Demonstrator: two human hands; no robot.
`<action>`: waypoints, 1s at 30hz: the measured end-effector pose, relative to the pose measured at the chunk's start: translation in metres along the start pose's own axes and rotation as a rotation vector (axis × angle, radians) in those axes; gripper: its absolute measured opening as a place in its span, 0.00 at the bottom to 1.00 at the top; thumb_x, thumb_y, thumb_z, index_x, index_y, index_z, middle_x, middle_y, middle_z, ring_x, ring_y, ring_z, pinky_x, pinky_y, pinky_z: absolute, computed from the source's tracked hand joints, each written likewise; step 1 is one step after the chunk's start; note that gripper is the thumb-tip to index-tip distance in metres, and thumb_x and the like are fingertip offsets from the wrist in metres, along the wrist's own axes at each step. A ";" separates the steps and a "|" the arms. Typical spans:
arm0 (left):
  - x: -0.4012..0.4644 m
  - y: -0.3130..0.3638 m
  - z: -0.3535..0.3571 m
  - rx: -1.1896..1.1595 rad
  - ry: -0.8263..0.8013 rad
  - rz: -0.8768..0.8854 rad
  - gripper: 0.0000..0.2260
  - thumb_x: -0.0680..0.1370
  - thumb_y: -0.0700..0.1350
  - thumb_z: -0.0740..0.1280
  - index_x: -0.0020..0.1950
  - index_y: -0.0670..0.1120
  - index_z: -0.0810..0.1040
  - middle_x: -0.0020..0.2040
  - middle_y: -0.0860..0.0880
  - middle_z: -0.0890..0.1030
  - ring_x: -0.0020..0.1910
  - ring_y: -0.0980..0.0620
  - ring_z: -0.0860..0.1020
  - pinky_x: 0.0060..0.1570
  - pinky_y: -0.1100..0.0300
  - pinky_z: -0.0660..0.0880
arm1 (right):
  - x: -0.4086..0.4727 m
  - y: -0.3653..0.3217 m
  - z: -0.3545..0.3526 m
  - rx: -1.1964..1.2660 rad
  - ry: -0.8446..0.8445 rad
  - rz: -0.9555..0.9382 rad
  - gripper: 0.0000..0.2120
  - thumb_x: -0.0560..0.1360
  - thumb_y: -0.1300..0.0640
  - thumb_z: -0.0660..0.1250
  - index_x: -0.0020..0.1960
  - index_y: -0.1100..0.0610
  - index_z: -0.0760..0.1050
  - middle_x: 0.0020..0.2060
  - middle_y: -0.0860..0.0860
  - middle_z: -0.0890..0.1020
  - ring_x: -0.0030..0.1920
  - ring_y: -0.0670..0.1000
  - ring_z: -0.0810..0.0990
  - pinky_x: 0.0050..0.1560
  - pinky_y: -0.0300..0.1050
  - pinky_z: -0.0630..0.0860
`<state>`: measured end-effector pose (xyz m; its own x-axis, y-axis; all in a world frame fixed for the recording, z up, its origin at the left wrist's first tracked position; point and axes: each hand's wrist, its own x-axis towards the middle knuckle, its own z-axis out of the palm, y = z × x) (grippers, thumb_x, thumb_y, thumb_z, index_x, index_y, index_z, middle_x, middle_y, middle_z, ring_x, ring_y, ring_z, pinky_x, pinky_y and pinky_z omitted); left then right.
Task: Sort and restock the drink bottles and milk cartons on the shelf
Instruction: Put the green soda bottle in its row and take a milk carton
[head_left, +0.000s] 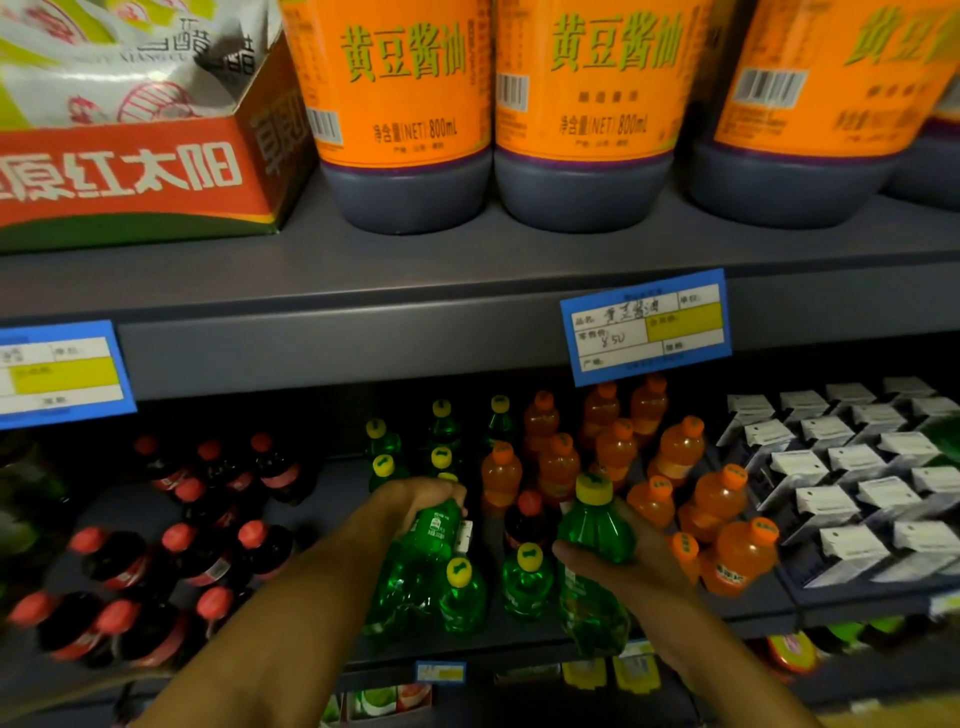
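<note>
With the left hand (415, 499) gripping one green soda bottle (434, 525) and the right hand (623, 561) another (595, 525), fingers curled round both, each is best set upright among the green row on the shelf (337, 483).

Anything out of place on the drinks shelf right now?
Yes: one red-capped dark cola bottle stands between the green bottles and orange bottles, away from the cola group on the left.

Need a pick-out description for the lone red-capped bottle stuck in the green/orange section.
Lower shelf, middle section, between the green bottles and orange bottles. The dark cola bottle stands just behind the gap between the two hands. It is the only red cap there; neighbours wear yellow or orange ones.
</note>
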<state>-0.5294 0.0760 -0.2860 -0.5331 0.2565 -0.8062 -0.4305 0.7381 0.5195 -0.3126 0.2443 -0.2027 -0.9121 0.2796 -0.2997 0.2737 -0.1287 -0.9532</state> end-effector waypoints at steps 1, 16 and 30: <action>-0.003 0.001 -0.001 0.007 0.007 0.007 0.06 0.76 0.44 0.63 0.47 0.45 0.78 0.41 0.47 0.78 0.35 0.50 0.77 0.35 0.63 0.74 | 0.000 0.000 0.000 -0.003 -0.005 -0.006 0.23 0.71 0.69 0.73 0.61 0.52 0.75 0.56 0.49 0.82 0.59 0.51 0.79 0.65 0.55 0.74; -0.045 0.014 -0.011 -0.083 0.040 0.143 0.06 0.72 0.46 0.66 0.45 0.45 0.79 0.43 0.44 0.80 0.36 0.48 0.78 0.37 0.59 0.75 | 0.015 -0.006 0.012 -0.061 -0.086 -0.122 0.29 0.58 0.46 0.78 0.58 0.43 0.77 0.51 0.42 0.85 0.53 0.42 0.82 0.52 0.40 0.76; -0.111 0.026 -0.051 -0.147 0.084 0.293 0.11 0.78 0.43 0.63 0.37 0.46 0.79 0.30 0.47 0.79 0.27 0.51 0.77 0.28 0.63 0.74 | 0.085 -0.002 0.039 -0.205 0.098 -0.284 0.20 0.63 0.45 0.79 0.52 0.47 0.79 0.50 0.46 0.84 0.55 0.48 0.81 0.57 0.49 0.78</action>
<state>-0.5184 0.0351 -0.1689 -0.7050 0.3875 -0.5940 -0.3478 0.5410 0.7657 -0.4026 0.2312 -0.2242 -0.9296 0.3682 -0.0143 0.0780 0.1585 -0.9843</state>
